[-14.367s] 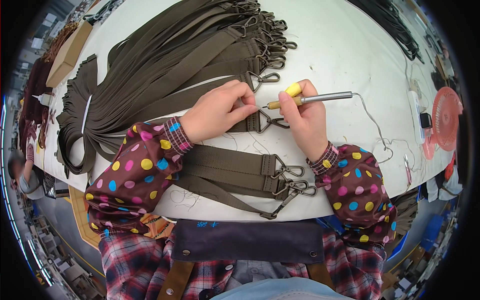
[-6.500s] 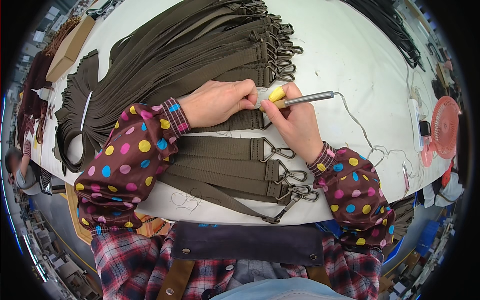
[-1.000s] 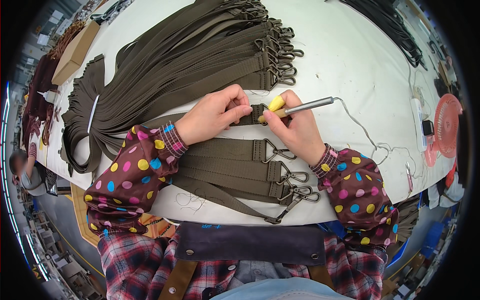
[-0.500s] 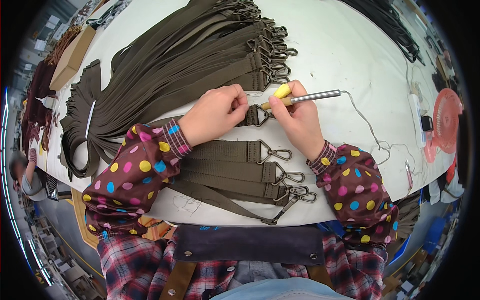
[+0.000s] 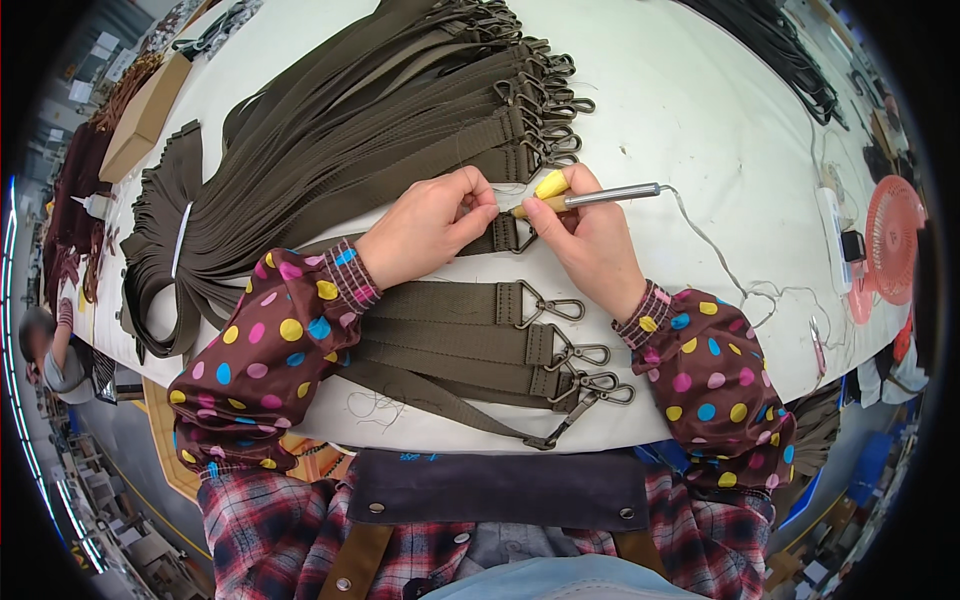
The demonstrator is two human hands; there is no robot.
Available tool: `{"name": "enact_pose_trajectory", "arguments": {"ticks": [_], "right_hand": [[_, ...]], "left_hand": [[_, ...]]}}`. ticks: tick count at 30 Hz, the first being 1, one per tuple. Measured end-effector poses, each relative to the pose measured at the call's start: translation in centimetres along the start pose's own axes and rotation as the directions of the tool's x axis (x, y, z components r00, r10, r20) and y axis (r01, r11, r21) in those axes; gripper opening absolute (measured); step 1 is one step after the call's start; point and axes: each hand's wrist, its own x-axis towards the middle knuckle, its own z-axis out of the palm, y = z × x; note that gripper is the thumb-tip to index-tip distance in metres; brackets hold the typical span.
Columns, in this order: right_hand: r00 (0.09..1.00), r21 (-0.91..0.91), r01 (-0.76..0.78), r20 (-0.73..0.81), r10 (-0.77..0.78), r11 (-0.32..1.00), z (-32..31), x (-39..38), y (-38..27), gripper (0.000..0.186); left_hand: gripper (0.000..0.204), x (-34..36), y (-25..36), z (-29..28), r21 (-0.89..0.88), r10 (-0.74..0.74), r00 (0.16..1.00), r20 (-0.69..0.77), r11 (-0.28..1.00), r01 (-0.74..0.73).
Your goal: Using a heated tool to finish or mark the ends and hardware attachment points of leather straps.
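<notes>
Strap in hand: dark olive webbing strap (image 5: 502, 236), flat on the white tabletop (image 5: 690, 255), its stitched end just below the fingertips, its length passing beneath the left hand (image 5: 425, 230).
Strap fitting: one angular metal ring (image 5: 525, 236) at the stitched end.
Tool: pen-like tool (image 5: 622, 193), tan front and metal barrel, pointing left at the strap's end; I cannot tell whether its tip touches.
Right-hand grip: the right hand (image 5: 597, 245) closed around the tool, thumb against the tan part; a yellow cover (image 5: 550, 184) shows on a finger.
Left-hand grip: thumb and forefinger drawn together, other fingers curled; I cannot make out anything between them.
Nearer straps: several lower straps (image 5: 430, 325), hooks to the right, loose threads (image 5: 375, 407) beside them.
Farther straps: one large bundle (image 5: 340, 150), bound by a white band (image 5: 182, 240), metal hooks (image 5: 545, 112) clustered at its right end.
Right side: tool's grey cord (image 5: 705, 242), white power strip (image 5: 832, 230), pink ribbed disc (image 5: 890, 240).
Left side: cardboard box (image 5: 145, 115).
</notes>
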Motion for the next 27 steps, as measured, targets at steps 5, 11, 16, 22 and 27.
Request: {"name": "enact_pose_trajectory", "arguments": {"ticks": [5,11,16,22,27], "right_hand": [[0.999,-0.013,-0.027,0.024,0.027,1.0,0.1,0.0,0.2,0.015],[0.998,-0.043,0.062,-0.02,-0.063,0.997,0.2,0.2,0.5,0.025],[0.997,-0.053,0.067,-0.02,-0.068,0.996,0.2,0.2,0.7,0.026],[0.998,0.048,0.039,-0.049,-0.037,0.998,0.1,-0.2,-0.3,0.02],[0.999,0.107,0.038,-0.027,-0.035,0.994,-0.2,-0.6,-0.6,0.015]], "left_hand": [[0.014,0.0,0.0,0.0,0.0,-0.005,1.0,-0.003,1.0,0.005],[0.013,0.0,-0.1,0.0,0.001,0.002,1.0,-0.004,1.0,-0.002],[0.013,0.0,-0.1,0.1,0.002,0.018,1.0,0.003,1.0,-0.018],[0.01,-1.1,0.3,-1.8,0.217,0.052,0.997,-0.054,0.975,-0.039],[0.015,-2.9,2.7,-1.9,0.787,0.264,0.959,-0.099,0.611,-0.087]]}}
